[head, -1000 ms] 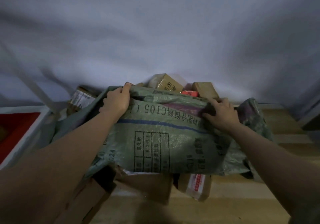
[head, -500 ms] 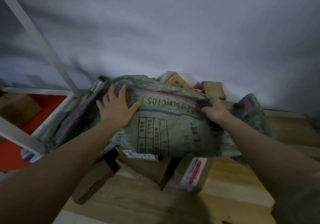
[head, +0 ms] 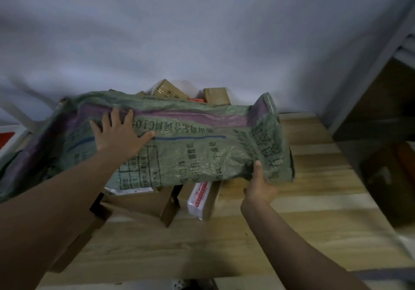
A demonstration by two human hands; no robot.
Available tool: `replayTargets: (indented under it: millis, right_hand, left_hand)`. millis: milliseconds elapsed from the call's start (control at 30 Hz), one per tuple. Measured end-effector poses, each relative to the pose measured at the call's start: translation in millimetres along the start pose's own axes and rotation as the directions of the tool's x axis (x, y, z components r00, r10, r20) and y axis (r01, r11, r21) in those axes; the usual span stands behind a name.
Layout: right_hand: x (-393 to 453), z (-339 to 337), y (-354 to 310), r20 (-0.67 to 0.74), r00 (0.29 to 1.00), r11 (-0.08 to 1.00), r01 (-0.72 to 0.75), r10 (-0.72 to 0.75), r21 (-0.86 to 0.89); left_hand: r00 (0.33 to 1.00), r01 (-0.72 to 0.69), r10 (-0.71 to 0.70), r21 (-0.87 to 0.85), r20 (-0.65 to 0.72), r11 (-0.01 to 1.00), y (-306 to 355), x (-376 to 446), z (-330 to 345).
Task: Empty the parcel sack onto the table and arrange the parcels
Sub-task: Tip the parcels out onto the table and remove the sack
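We see the green woven plastic parcel sack [head: 190, 146], printed with dark characters and crossed by purple and blue stripes, lying draped over a heap of parcels on the pale wooden plank worktop [head: 303, 200]. Our left hand [head: 119, 137] rests flat on the sack's upper left face, fingers spread and straight. Our right hand [head: 260, 186] grips the sack's lower right edge, thumb on top and fingers curled beneath the fabric. Below the near edge of the sack, brown cardboard boxes [head: 143, 202] protrude, and beside them sits a parcel sealed with white tape bearing red print [head: 199, 197]. Behind the sack, against the grey-white wall [head: 202, 31], we note two small brown cartons [head: 168, 90] and a sliver of a red item [head: 196, 99] between them.
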State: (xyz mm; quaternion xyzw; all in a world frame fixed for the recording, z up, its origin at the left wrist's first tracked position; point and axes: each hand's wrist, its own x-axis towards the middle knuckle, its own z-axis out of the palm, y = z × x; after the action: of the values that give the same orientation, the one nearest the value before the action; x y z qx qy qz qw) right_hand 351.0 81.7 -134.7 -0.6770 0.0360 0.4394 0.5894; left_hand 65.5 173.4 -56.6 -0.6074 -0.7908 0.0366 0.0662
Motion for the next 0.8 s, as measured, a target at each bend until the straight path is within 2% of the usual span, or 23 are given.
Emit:
replayTargets:
  millis: [67, 100, 167, 233, 333, 400, 467, 567, 633, 700, 800]
  right_hand:
    - [8.5, -3.3, -1.4, 0.094, 0.962, 0.959, -0.267, 0.258, 0.097]
    - [14.1, -3.4, -2.2, 0.16, 0.935, 0.935, -0.335, 0.316, 0.114]
    - [21.9, -0.5, -9.3, 0.261, 0.915, 0.924, -0.353, 0.308, 0.147]
    - [24.9, 6.5, -25.6, 0.244, 0.942, 0.934, -0.285, 0.232, 0.215]
    - [20.5, 20.8, -64.9, 0.183, 0.983, 0.928, -0.094, 0.028, 0.36]
    - [14.6, 25.2, -98.7, 0.136, 0.982, 0.914, 0.064, -0.128, 0.4]
    - [13.5, 27.1, -129.3, 0.08, 0.95, 0.882, 0.247, -0.303, 0.402]
    - [15.5, 24.5, -152.6, 0.037, 0.826, 0.806, 0.539, -0.563, 0.245]
    - [17.4, 23.3, -154.7, 0.079, 0.734, 0.738, 0.665, -0.674, 0.113]
    - [10.9, 26.8, -155.1, 0.2, 0.619, 0.637, 0.77, -0.76, 0.038]
    - [-20.6, 42.2, -155.7, 0.429, 0.367, 0.381, 0.923, -0.826, -0.057]
  left_hand:
    - [0.999, 0.013, -0.014, -0.035, -0.037, 0.999, 3.7, -7.7, 0.6]
    - [0.998, 0.019, -0.022, -0.052, -0.057, 0.998, 5.6, -12.7, 1.0]
    - [0.996, 0.032, -0.038, -0.081, -0.083, 0.996, 9.2, -22.7, 1.4]
    - [0.995, 0.048, -0.055, -0.098, -0.078, 0.994, 11.0, -32.0, 0.3]
    - [0.996, 0.061, -0.068, -0.118, -0.057, 0.991, 12.2, -40.7, -2.4]
    - [0.997, 0.041, -0.05, -0.156, -0.057, 0.987, 17.6, -42.9, -6.0]
    - [0.999, -0.003, -0.007, -0.187, -0.054, 0.982, 29.4, -43.6, -10.3]
    - [0.999, -0.053, 0.051, -0.169, -0.013, 0.984, 48.8, -47.0, -12.8]
    - [0.996, -0.088, 0.091, -0.127, 0.017, 0.988, 54.1, -51.1, -9.6]
    - [0.993, -0.115, 0.118, -0.124, 0.013, 0.986, 51.3, -55.0, -6.7]
    - [0.989, -0.146, 0.144, -0.191, -0.022, 0.971, 37.3, -59.7, -8.7]
